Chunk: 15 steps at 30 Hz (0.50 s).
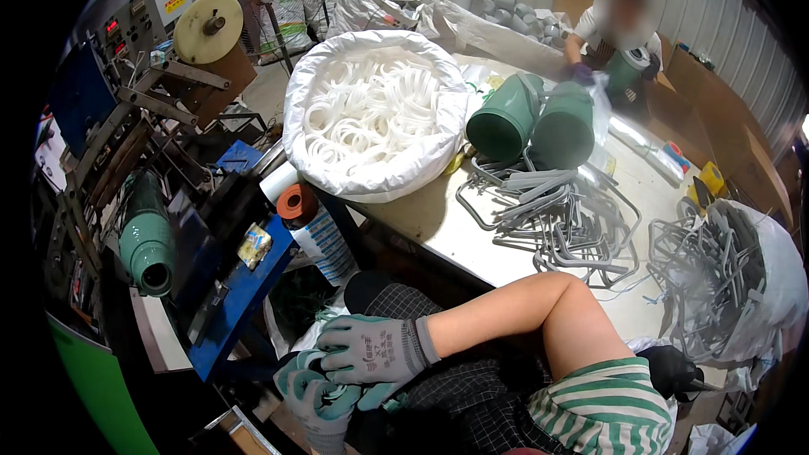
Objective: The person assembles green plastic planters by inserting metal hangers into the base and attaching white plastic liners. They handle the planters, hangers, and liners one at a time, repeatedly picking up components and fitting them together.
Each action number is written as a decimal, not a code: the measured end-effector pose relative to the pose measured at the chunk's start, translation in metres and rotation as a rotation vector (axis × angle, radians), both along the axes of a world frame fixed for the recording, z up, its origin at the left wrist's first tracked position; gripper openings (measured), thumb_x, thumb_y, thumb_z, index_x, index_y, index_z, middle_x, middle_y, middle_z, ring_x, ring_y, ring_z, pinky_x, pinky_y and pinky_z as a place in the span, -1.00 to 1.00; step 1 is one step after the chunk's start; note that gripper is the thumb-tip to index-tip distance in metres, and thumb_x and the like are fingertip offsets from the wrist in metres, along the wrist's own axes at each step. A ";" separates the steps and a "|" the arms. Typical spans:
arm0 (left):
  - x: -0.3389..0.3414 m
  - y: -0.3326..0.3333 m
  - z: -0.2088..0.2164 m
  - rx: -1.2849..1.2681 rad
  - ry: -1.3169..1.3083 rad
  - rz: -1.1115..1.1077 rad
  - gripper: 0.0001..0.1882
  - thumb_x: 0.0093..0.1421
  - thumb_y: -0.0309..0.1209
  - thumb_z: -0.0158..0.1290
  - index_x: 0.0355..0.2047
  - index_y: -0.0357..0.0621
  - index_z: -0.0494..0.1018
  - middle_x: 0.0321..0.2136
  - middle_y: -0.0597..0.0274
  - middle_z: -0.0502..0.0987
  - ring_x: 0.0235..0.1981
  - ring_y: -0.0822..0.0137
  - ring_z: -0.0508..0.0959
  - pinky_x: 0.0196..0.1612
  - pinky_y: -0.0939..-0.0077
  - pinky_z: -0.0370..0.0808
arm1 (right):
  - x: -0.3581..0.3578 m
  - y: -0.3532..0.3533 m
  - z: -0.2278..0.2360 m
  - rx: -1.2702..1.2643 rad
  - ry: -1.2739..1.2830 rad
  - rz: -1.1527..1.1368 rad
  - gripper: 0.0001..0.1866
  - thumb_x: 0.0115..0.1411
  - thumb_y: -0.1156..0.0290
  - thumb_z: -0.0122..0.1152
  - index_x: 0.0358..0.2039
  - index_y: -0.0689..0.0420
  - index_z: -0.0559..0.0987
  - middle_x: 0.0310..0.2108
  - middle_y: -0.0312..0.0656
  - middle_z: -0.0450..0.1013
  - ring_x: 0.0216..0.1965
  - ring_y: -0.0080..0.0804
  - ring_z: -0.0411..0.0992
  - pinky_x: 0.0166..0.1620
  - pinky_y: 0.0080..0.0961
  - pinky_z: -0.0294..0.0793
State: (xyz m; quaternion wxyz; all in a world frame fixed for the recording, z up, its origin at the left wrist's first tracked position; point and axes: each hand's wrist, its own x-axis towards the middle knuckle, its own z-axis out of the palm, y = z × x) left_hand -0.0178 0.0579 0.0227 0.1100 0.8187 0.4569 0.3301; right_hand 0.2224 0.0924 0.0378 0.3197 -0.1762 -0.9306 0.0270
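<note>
My right hand, in a grey glove with green fingers, reaches across my lap from the right. It lies over part of my left hand, which wears a matching glove. The right fingers are stretched out and rest against the left hand. The left fingers are loosely bent and apart, partly covered by the right hand. Nothing plainly shows in either hand. Beneath them is dark checked clothing. Close beyond the hands stands a white and blue roll with an orange-brown end.
A white sack of white plastic rings stands ahead. Green cylindrical containers and grey bent handles cover the table. More handles fill a bag at right. A machine holds a green container at left. Another person handles a green container opposite.
</note>
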 end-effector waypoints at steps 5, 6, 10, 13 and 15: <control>0.012 0.010 0.005 0.244 0.345 -0.150 -0.48 0.11 0.12 0.24 -0.30 -0.13 0.57 -0.15 0.11 0.50 0.07 -0.09 0.46 0.31 -0.29 0.25 | -0.005 -0.010 -0.011 -0.245 -0.156 -0.107 -0.56 0.20 -0.05 0.29 -0.12 0.05 0.67 0.04 -0.15 0.47 0.17 -0.07 0.36 0.21 -0.05 0.36; 0.011 0.009 0.010 0.258 0.382 -0.122 -0.45 0.16 0.15 0.19 -0.25 -0.15 0.57 -0.14 0.10 0.51 0.07 -0.08 0.47 0.34 -0.32 0.22 | -0.006 -0.010 -0.014 -0.270 -0.094 -0.128 -0.57 0.20 -0.03 0.29 -0.11 0.04 0.67 0.03 -0.16 0.47 0.16 -0.09 0.36 0.20 -0.08 0.36; 0.006 0.003 0.024 0.253 0.386 0.020 -0.42 0.38 0.02 -0.06 0.09 -0.24 0.52 -0.05 0.00 0.56 0.07 -0.04 0.51 0.43 -0.36 0.12 | -0.027 -0.005 -0.044 -0.050 0.017 -0.135 -0.63 0.16 0.05 0.29 -0.16 0.03 0.66 0.01 -0.15 0.48 0.11 -0.13 0.41 0.13 -0.15 0.45; 0.014 0.023 0.020 0.199 0.434 -0.043 -0.52 0.35 -0.10 0.00 0.09 -0.18 0.55 -0.01 0.00 0.57 0.07 -0.06 0.50 0.40 -0.34 0.16 | -0.017 0.002 -0.044 -0.057 0.068 -0.243 -0.78 0.14 0.25 0.26 -0.22 0.00 0.66 -0.07 -0.21 0.54 0.04 -0.17 0.48 0.07 -0.21 0.54; 0.013 0.025 0.022 0.158 0.383 -0.038 -0.61 0.26 -0.22 0.11 0.04 -0.12 0.57 -0.08 0.00 0.58 0.04 -0.09 0.50 0.37 -0.31 0.20 | -0.013 -0.006 -0.028 -0.081 -0.038 -0.249 -0.71 0.10 0.22 0.31 -0.18 0.04 0.67 -0.03 -0.19 0.52 0.04 -0.17 0.47 0.07 -0.14 0.53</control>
